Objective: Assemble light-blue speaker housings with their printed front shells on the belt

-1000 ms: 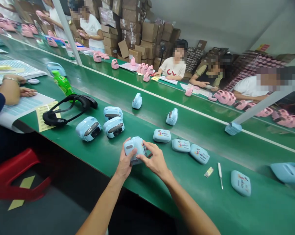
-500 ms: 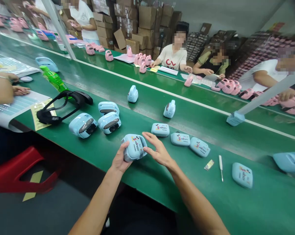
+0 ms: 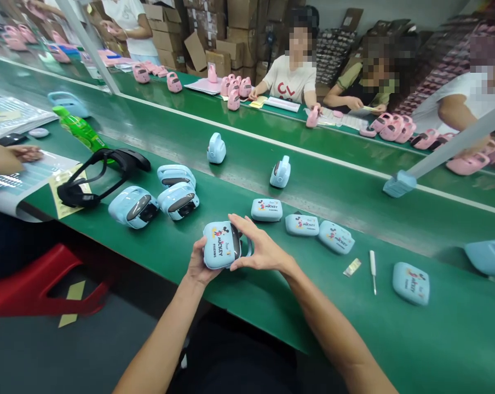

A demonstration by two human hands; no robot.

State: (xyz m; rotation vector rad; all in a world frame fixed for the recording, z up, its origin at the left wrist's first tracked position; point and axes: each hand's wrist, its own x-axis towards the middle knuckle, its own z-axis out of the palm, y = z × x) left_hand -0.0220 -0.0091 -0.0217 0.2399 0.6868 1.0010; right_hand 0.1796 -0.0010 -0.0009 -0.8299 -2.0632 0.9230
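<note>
A light-blue case with a Mickey print [image 3: 218,246] is held above the near edge of the green table, its printed side facing up. My left hand [image 3: 200,265] grips it from the left and below. My right hand [image 3: 262,246] is curved round its right side, thumb and fingers at the dark panel and handle. Three blue handled units [image 3: 179,200] stand to the left. Printed blue cases [image 3: 266,209] lie to the right, along with a small sachet [image 3: 352,267] and a white-handled screwdriver [image 3: 373,272].
A black head strap device [image 3: 103,175] and a green bottle [image 3: 81,128] lie at the left, near another person's hand. Two blue units [image 3: 217,149] stand on the middle strip. A slanted post [image 3: 399,184] rises at the right. People sit across with pink units.
The held case has turned so its printed face shows more fully. My right hand has moved in from beside it to close round its right side. The camera view has shifted slightly.
</note>
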